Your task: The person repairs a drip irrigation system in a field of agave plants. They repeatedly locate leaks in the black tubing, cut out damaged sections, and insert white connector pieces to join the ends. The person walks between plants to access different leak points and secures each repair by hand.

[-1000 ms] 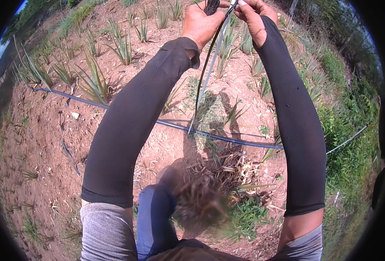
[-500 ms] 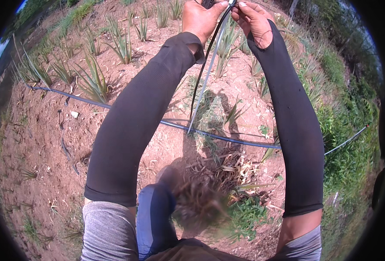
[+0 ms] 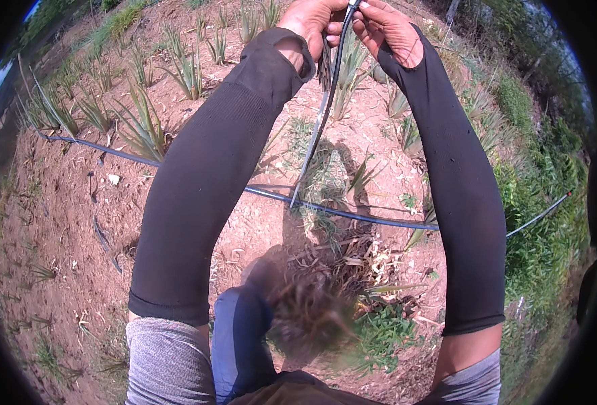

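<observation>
At the top edge, my left hand (image 3: 314, 24) and my right hand (image 3: 391, 32) are close together, fingers closed around a thin black tube (image 3: 339, 57). A small whitish piece (image 3: 354, 3) shows on it between my fingertips, partly cut off by the frame. From my hands the tube slants down to a black pipe (image 3: 352, 215) lying across the soil, beside a greyish strip (image 3: 299, 182). Dark, frayed-looking strips (image 3: 324, 69) hang below my left hand; what they are I cannot tell. Black sleeves cover both my forearms.
Spiky aloe-like plants (image 3: 143, 128) grow in rows on the reddish soil, left and ahead. Dry plant litter (image 3: 352, 263) and green weeds (image 3: 386, 337) lie below the pipe. Dense greenery (image 3: 541, 169) borders the right side. My blue trouser leg (image 3: 241, 337) shows below.
My left hand has turned and shifted slightly, and dark strips now show below it. The black tube and greyish strip, apart before, now nearly overlap. My right hand has moved slightly up and left.
</observation>
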The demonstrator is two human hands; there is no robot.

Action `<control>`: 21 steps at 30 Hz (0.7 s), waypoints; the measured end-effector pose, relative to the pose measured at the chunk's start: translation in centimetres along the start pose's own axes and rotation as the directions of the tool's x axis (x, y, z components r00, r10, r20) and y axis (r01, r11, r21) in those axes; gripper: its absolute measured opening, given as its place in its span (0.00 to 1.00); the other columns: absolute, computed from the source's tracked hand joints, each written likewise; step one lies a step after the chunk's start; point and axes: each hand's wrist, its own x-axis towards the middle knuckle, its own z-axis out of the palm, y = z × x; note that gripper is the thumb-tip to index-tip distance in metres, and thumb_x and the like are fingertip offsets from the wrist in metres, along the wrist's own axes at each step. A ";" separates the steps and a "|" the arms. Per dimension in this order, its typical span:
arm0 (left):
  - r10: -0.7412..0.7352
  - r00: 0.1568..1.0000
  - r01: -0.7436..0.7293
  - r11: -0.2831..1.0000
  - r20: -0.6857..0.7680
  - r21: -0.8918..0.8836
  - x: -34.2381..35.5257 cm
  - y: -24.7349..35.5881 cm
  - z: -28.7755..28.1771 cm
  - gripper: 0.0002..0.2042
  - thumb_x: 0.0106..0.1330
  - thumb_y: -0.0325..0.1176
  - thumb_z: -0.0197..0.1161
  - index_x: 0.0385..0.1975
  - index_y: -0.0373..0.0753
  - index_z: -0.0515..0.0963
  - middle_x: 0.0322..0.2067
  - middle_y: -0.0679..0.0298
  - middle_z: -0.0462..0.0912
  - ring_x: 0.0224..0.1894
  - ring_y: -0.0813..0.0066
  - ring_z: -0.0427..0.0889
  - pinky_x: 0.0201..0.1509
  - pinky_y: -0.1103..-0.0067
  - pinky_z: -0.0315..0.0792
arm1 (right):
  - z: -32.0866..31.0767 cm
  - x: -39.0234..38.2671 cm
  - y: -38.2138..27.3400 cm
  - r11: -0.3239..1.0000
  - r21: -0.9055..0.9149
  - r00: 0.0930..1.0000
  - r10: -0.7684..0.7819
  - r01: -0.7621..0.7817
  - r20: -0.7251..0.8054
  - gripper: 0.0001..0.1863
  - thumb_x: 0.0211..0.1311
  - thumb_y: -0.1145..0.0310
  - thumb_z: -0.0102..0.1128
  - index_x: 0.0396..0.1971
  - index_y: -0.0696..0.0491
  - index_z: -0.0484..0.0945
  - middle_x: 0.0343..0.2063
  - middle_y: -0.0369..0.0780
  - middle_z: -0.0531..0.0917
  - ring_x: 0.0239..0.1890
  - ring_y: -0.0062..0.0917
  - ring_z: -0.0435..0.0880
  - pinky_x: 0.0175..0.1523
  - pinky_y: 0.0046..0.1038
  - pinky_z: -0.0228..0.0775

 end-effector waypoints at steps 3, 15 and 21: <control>-0.047 0.998 0.047 0.999 -0.033 0.010 0.0 0.3 0.7 0.11 0.70 0.35 0.52 0.31 0.34 0.75 0.17 0.68 0.71 0.13 0.84 0.60 0.14 0.85 0.54 | -2.6 1.4 0.5 0.999 -0.003 0.992 -0.037 0.038 0.119 0.13 0.65 0.66 0.56 0.44 0.59 0.74 0.33 0.43 0.81 0.35 0.35 0.83 0.44 0.37 0.80; 0.154 0.975 -0.100 0.948 -0.162 0.301 -1.7 -0.7 2.4 0.09 0.67 0.38 0.58 0.31 0.39 0.78 0.16 0.74 0.73 0.14 0.88 0.63 0.16 0.88 0.54 | -4.4 1.9 2.0 0.916 -0.313 0.958 -0.281 0.250 -0.057 0.15 0.64 0.60 0.59 0.41 0.58 0.78 0.33 0.42 0.83 0.35 0.27 0.84 0.44 0.29 0.79; 0.531 0.822 -0.358 0.761 -0.203 0.540 -1.1 -0.9 2.5 0.11 0.55 0.27 0.68 0.38 0.34 0.80 0.30 0.62 0.81 0.35 0.74 0.79 0.34 0.79 0.73 | -3.3 1.9 0.6 0.910 -0.330 0.950 -0.298 0.252 -0.097 0.13 0.62 0.64 0.60 0.40 0.58 0.78 0.33 0.41 0.83 0.36 0.26 0.83 0.45 0.27 0.78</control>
